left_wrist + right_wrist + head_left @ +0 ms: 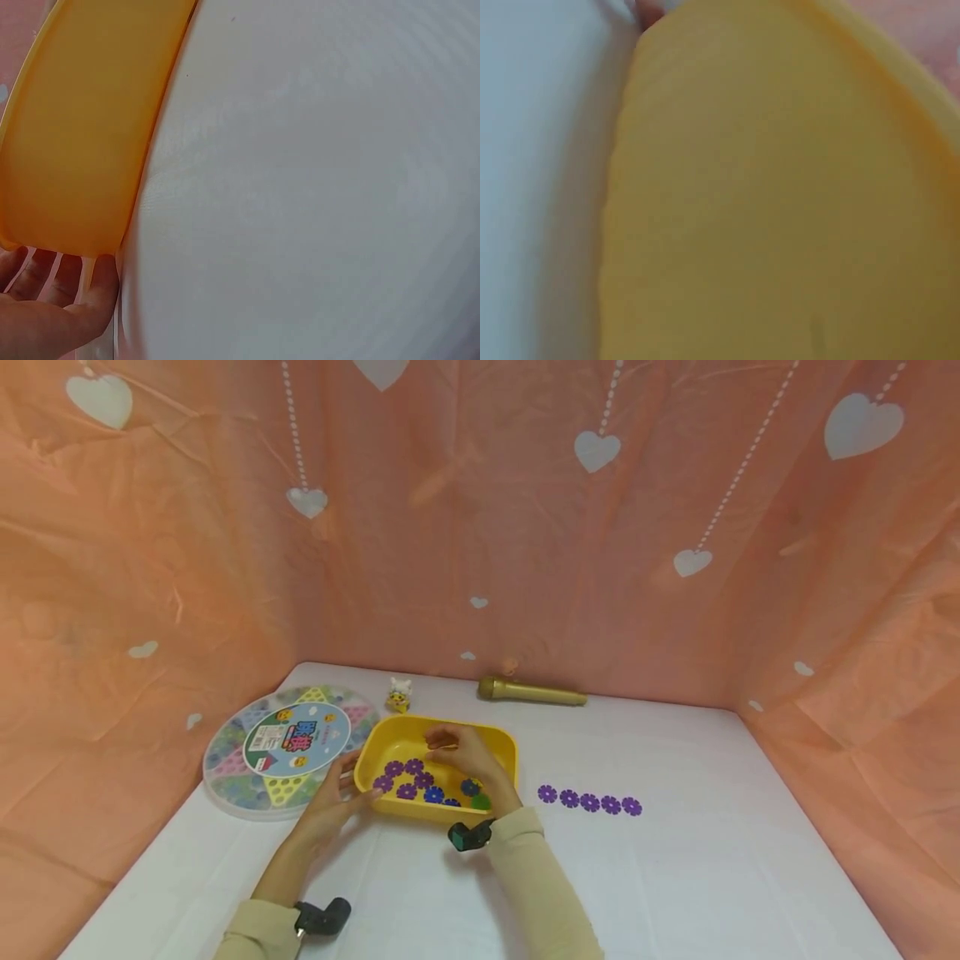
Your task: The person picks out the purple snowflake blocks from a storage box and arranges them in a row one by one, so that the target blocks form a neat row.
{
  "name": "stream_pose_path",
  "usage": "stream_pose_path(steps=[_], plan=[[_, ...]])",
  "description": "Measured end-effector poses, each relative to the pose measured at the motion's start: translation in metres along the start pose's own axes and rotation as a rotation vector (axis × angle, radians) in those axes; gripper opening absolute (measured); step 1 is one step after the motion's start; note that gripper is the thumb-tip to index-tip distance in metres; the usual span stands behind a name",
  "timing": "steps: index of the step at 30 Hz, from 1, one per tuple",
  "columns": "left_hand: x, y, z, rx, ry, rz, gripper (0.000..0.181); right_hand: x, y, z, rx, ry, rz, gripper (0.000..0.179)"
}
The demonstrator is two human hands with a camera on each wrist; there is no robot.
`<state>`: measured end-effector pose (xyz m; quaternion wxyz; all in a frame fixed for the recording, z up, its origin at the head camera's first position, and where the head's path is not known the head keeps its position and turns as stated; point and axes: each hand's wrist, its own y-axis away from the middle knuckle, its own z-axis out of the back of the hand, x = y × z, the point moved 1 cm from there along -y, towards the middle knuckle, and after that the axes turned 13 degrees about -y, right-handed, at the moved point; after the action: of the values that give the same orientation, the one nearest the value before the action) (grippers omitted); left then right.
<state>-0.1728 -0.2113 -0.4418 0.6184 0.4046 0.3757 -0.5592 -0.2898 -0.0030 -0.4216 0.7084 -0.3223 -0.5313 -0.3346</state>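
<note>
A yellow plastic bin (438,810) stands on the table, with several purple snowflake discs (407,791), blue snowflake discs (433,794) and a green piece (481,802) in it. At its left end my left hand (333,802) rests its fingertips against the outer wall; the left wrist view shows these fingers (66,277) extended to the bin's end. My right hand (472,758) reaches over the front rim into the bin, its fingers loosely bent above the floor, and nothing shows between them. The bin wall (780,180) fills most of the right wrist view, hiding that hand's fingers.
Right of the bin, several purple snowflake discs (590,802) lie in a row. A round Chinese checkers box (240,739) lies to the left. Behind the bin are a small figurine (400,695) and a gold microphone (532,692). An orange curtain (510,527) hangs around the table.
</note>
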Motion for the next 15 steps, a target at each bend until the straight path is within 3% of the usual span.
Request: stream_pose_path(steps=[4, 10, 15], plan=[[0.000, 0.000, 0.000, 0.001, 0.014, 0.006, 0.079, -0.004, -0.001, -0.005, 0.030, 0.080, -0.022, 0.027], [0.000, 0.001, -0.001, 0.003, 0.011, 0.006, 0.079, -0.009, -0.002, -0.010, 0.079, 0.161, -0.135, 0.027], [0.000, 0.001, 0.000, 0.002, -0.001, -0.006, 0.079, -0.012, -0.005, -0.016, 0.157, 0.256, -0.123, 0.031]])
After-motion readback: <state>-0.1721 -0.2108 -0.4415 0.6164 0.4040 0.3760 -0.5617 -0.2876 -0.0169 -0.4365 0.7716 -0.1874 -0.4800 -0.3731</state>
